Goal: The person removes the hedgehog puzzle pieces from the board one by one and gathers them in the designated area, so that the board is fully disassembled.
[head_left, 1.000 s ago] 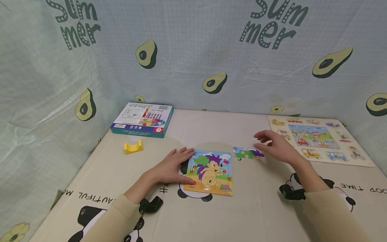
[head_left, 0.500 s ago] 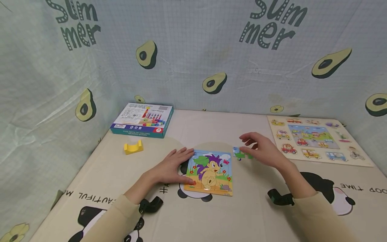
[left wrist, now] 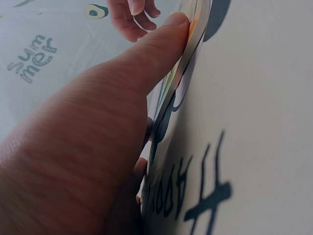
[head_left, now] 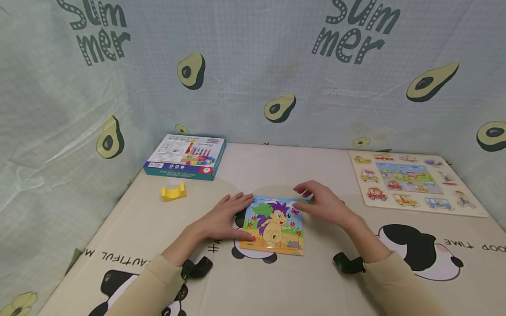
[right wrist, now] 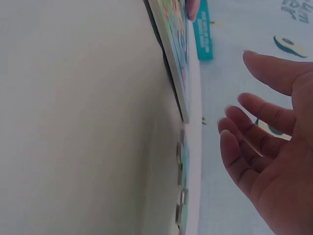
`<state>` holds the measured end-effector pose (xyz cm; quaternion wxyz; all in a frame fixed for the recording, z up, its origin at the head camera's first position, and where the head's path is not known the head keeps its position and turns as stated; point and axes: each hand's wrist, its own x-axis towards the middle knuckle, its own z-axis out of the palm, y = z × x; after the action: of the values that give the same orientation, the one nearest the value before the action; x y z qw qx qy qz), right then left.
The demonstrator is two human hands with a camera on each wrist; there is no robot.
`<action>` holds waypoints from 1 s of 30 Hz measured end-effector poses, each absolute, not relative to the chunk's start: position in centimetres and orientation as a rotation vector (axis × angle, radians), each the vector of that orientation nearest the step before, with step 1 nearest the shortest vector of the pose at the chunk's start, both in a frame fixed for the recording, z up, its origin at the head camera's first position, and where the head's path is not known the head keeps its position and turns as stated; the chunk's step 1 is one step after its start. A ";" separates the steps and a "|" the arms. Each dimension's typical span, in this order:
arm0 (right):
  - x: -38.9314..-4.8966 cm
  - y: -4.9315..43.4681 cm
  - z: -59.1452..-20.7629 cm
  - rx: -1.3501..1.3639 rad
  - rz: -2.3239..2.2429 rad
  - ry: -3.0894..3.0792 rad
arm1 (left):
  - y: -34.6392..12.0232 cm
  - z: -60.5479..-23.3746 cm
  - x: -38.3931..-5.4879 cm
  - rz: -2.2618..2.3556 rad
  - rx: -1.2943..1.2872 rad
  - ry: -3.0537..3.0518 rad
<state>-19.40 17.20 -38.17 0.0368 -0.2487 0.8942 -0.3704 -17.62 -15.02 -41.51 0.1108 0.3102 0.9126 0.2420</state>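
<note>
A square puzzle board (head_left: 274, 224) with a purple-haired hedgehog picture lies flat on the table. My left hand (head_left: 221, 219) rests at its left side with fingers spread, index fingertip at the far left corner. In the left wrist view its thumb (left wrist: 166, 41) presses on the board's edge. Above the board's far right corner hovers my right hand (head_left: 326, 204), holding nothing. The right wrist view shows its relaxed fingers (right wrist: 264, 110) spaced apart. Loose puzzle pieces (right wrist: 182, 161) lie on the table beyond the board, mostly hidden by this hand in the head view.
A teal and white box (head_left: 186, 157) stands at the back left, with a yellow curved block (head_left: 174, 192) in front of it. At the back right lies a wooden vehicle puzzle (head_left: 411, 199). Patterned cloth (head_left: 237, 66) hangs behind the table.
My right hand has moved left, from beside the loose pieces to above the hedgehog board's far right corner. My left hand has stayed on the board's left side.
</note>
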 end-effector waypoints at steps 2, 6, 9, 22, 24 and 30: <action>-19.4 16.9 -38.4 -0.749 -1.134 2.731 | -15.0 -41.5 -17.6 0.713 0.912 2.678; -19.3 16.3 -38.8 -0.740 -1.104 2.708 | -15.0 -41.6 -17.6 0.711 0.914 2.675; -19.3 16.0 -39.0 -0.731 -1.050 2.710 | -15.0 -41.6 -17.6 0.710 0.915 2.674; -18.8 14.9 -39.3 -0.749 -0.747 2.814 | -15.0 -41.5 -17.6 0.715 0.912 2.675; -18.7 14.8 -39.3 -0.744 -0.725 2.825 | -15.0 -41.5 -17.5 0.713 0.911 2.676; -18.7 14.6 -39.3 -0.746 -0.695 2.838 | -15.0 -41.4 -17.5 0.717 0.908 2.678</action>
<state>-18.68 14.60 -39.27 0.0628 -0.2470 0.9393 -0.2299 -17.50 -15.01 -41.38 0.1122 0.3094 0.9122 0.2442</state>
